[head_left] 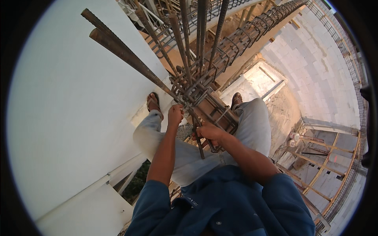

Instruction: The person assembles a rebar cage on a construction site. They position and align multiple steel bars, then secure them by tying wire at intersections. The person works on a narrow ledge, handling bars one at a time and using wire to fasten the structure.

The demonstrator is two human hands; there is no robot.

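My left hand [175,115] is closed in a fist beside a crowded joint of rebar [189,103]. Whatever its fingers hold is hidden or too small to name. Below and to the right, my right hand [208,133] wraps round a dark metal rod [201,148] that slopes down toward me. I cannot tell whether this is a tool handle or a bar end. A rebar cage [214,111] with square stirrups lies just beyond the right hand, between my legs. Thick upright rebars [122,53] rise from the joint, leaning up and left.
A smooth white wall [71,106] fills the left side. A long beam cage [252,33] runs off to the upper right. My sandalled feet [154,102] stand on either side of the joint. Far below right are a pale block floor [315,70] and timber framing [327,157].
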